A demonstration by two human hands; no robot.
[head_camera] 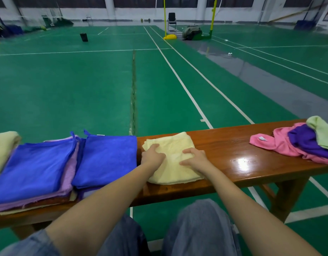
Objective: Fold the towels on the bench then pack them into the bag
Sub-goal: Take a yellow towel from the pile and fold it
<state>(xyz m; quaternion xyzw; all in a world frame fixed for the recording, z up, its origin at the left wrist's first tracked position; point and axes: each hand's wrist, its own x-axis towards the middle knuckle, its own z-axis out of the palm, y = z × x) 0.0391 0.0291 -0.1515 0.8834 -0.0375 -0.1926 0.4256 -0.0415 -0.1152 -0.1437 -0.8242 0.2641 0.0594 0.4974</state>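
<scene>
The soft, limp towel at lower centre lies under the right grip, spread flat, and left grip, bent, perhaps pinching, I cannot tell; lift by folded edges.

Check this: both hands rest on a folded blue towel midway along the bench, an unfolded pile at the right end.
Wrong colour: the head view shows the towel under the left hand and right hand is pale yellow, not blue. It lies folded midway along the bench, with the unfolded pile at the right end.
</scene>
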